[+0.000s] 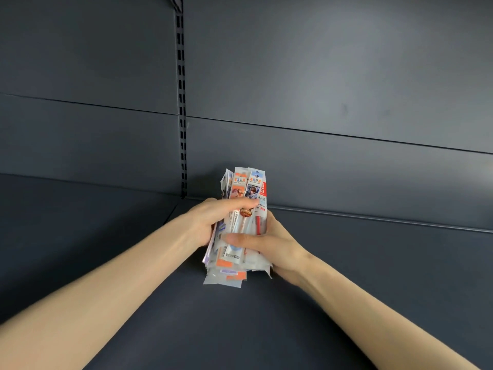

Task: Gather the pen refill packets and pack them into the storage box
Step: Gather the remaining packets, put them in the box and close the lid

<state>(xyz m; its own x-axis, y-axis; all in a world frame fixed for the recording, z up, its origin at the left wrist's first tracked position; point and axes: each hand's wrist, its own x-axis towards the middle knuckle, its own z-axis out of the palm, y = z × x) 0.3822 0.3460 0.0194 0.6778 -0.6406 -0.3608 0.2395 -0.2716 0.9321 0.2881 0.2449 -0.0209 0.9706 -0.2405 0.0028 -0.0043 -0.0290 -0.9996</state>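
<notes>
Both your hands hold one thick bundle of pen refill packets (244,188) upright, over a dark grey shelf (186,316) and in front of its matching back panel (346,76). Your left hand (210,220) takes the bundle from the left at about mid-height, its grip closed round the stack with the thumb laid flat across the front packets. Your right hand (274,244) takes it lower down from the right, its grip likewise closed, the thumb pressed across the front just beneath the left one; the fingers of both hands are hidden behind the stack. The packets are long, narrow, clear sleeves, fanned unevenly so that their lower ends stick out below your hands at slightly different lengths. The two front packets carry printed header cards, one orange and one blue, each with a small label block and a cartoon-style picture beneath. A red strip with white characters runs down the right edge of the bundle, and a red refill shows through a clear sleeve there. The lettering is too blurred to read. Whether the bundle's lower end touches the shelf cannot be told. A slotted upright (182,102) runs down the back panel just left of the bundle.
</notes>
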